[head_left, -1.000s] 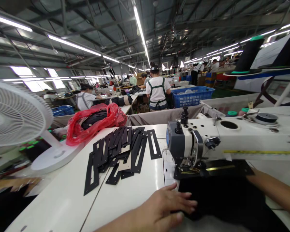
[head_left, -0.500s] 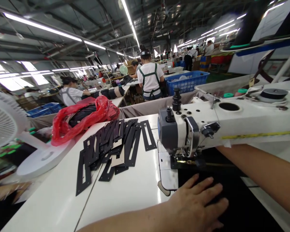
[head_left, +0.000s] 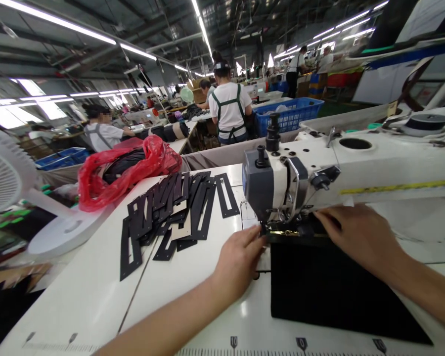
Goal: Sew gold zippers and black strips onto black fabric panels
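Observation:
A black fabric panel (head_left: 330, 287) lies on the machine bed, its far edge under the head of the white and grey sewing machine (head_left: 269, 185). Along that edge runs a zipper (head_left: 282, 233) with brass-coloured teeth, close to the presser foot. My left hand (head_left: 239, 262) is closed at the left end of the zipper, its fingertips pinching the edge there. On the other side of the needle area, my right hand (head_left: 359, 237) grips the far edge of the panel between thumb and fingers. Some of its fingertips are hidden behind the fabric.
Several black slotted pieces (head_left: 170, 212) are heaped left of the machine. A red plastic bag (head_left: 129, 168) and a white fan (head_left: 55, 232) stand farther left. A printed ruler (head_left: 207, 352) runs along the table's front. Beyond are a blue basket (head_left: 287, 118) and several people.
My left hand has lifted off the panel and moved up and left to the zipper's end. My right hand has come out from behind the machine arm to the panel's far edge.

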A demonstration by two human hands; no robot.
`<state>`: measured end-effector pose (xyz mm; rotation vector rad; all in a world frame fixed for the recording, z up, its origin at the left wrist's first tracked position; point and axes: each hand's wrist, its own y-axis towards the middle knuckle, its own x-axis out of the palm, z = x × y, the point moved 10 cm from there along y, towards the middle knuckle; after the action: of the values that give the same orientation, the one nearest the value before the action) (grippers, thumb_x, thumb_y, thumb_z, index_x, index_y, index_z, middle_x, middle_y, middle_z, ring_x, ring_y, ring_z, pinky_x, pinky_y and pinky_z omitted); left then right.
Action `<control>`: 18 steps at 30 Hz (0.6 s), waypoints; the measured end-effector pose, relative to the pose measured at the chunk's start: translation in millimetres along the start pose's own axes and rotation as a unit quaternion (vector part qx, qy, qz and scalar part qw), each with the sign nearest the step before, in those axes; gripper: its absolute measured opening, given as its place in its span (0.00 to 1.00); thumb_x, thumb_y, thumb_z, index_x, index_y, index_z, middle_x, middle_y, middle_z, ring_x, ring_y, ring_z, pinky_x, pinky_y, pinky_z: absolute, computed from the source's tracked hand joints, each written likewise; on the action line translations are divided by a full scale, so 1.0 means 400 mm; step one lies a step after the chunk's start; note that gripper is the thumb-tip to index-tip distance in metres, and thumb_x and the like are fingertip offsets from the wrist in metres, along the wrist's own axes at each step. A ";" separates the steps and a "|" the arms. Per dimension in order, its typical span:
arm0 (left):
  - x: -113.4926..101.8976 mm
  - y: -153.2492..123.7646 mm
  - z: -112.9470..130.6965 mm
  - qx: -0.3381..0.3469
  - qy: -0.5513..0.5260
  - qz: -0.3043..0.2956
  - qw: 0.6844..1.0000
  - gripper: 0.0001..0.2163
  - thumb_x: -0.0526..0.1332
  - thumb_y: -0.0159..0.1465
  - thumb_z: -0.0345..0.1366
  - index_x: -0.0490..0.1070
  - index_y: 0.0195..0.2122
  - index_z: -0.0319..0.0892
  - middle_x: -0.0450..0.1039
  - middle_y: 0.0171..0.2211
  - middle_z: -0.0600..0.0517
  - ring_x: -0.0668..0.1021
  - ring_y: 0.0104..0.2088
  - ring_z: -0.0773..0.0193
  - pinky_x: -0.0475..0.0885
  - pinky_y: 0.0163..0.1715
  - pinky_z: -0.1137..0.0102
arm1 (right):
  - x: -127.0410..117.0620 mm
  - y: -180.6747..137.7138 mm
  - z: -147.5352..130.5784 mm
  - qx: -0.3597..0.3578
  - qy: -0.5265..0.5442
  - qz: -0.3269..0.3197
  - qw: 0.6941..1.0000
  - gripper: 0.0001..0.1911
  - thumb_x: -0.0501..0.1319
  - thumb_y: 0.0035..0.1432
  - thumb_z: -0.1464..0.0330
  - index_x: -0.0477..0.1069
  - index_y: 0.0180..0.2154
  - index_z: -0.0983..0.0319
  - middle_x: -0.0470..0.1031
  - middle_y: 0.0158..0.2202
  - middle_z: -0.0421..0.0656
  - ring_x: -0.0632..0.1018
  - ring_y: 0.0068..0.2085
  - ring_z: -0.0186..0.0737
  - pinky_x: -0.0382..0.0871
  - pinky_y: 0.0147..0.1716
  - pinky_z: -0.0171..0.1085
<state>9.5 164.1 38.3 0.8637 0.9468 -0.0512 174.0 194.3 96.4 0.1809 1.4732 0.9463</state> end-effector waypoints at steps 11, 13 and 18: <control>0.044 0.017 0.041 0.069 0.120 0.005 0.990 0.09 0.52 0.65 0.27 0.73 0.37 0.36 0.77 0.39 0.43 0.78 0.42 0.59 0.74 0.44 0.62 | 0.117 -0.036 -0.205 -0.123 0.152 -0.068 0.978 0.14 0.50 0.59 0.76 0.71 0.42 0.67 0.75 0.43 0.49 0.75 0.43 0.44 0.70 0.43 0.42; 0.043 0.018 0.046 0.079 0.121 0.014 0.989 0.09 0.52 0.65 0.28 0.73 0.37 0.36 0.77 0.38 0.43 0.79 0.41 0.59 0.74 0.43 0.63 | 0.127 -0.033 -0.201 -0.123 0.158 -0.085 0.976 0.15 0.50 0.57 0.78 0.71 0.42 0.67 0.74 0.43 0.49 0.75 0.44 0.43 0.70 0.44 0.42; 0.042 0.020 0.051 0.099 0.121 0.019 0.987 0.10 0.52 0.66 0.29 0.73 0.37 0.36 0.77 0.37 0.44 0.79 0.41 0.58 0.75 0.41 0.62 | 0.125 -0.036 -0.210 -0.123 0.152 -0.096 0.976 0.16 0.50 0.56 0.79 0.71 0.43 0.70 0.73 0.44 0.52 0.74 0.45 0.46 0.70 0.45 0.43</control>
<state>37.0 161.3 36.9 1.0895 1.1667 -0.0072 96.6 180.1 36.3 -0.2956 1.6020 1.0192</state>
